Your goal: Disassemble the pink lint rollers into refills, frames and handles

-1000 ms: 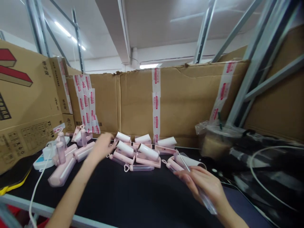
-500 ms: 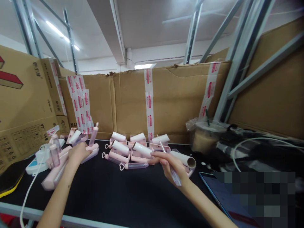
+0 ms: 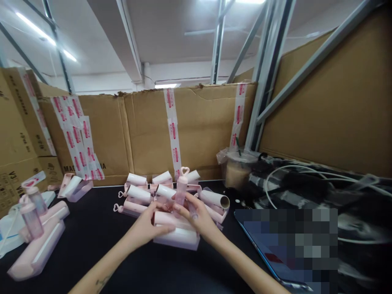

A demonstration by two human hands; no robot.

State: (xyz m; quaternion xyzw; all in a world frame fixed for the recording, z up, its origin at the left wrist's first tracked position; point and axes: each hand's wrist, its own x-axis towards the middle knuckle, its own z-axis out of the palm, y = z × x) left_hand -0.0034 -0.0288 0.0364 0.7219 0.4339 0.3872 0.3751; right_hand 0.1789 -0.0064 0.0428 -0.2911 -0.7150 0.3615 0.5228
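Observation:
My left hand [image 3: 152,223] curls round the left end of a pink case [image 3: 173,219] with a white strip along its front, low over the black table. Between the fingers and thumb of my right hand [image 3: 199,218], a translucent pink tube with a heart-shaped loop [image 3: 183,183] stands nearly upright above that case. Something clear, partly hidden, also lies against my right fingers. Just behind both hands sit several pink holders [image 3: 134,207] with white rolls [image 3: 137,192]. One white roll with a brown core [image 3: 215,199] lies to the right.
At left, more pink cases [image 3: 45,245] and heart-topped tubes [image 3: 32,220] lie beside a white power strip [image 3: 9,228]. A lidded drink cup [image 3: 237,171], cables [image 3: 269,179] and a tablet-like device [image 3: 260,245] are on the right. Cardboard [image 3: 147,130] walls the back.
My left hand has moved from the left pile to the middle, bringing a pink case. My right hand now holds a heart-topped tube upright; the thin pointed tool no longer shows clearly. The view has turned right.

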